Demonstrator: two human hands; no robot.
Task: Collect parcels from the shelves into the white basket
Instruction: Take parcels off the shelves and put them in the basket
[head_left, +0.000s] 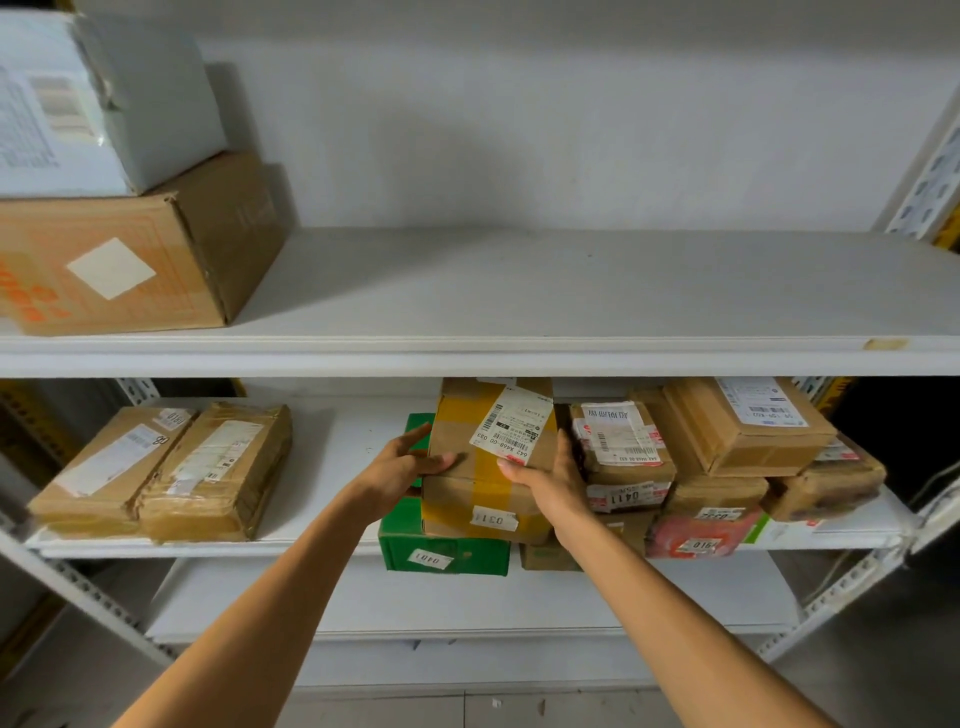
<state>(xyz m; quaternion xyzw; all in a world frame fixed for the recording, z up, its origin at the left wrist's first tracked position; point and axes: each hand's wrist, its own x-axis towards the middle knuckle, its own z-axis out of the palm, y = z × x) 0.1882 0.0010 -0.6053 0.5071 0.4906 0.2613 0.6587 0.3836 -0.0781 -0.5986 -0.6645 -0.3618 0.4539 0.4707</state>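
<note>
Both hands on one parcel (493, 431), a brown box with yellow tape and a white label, mid-way along the middle shelf (337, 452). Left hand (402, 465) grip: closed on the parcel's left side, thumb on the near edge, fingers along the side. Right hand (550, 480) grip: closed on the right side, thumb on the top face, fingers hidden behind the box. The parcel tops a stack, with a yellow-taped box (483, 514) tagged 0311 under it and a green box (441, 551) at the bottom. Can't tell if it's lifted clear or resting there. Just right of it is a taped parcel (623, 457) tagged 0411, then a bigger brown carton (737, 431) and a red-wrapped parcel (696, 535) lower down. Well to the left, on the same shelf, two flat brown parcels (109, 462) lie side by side, touching. On the top shelf (519, 291), far left, a white box (104, 98) is stacked on an orange-printed carton (130, 260).
</note>
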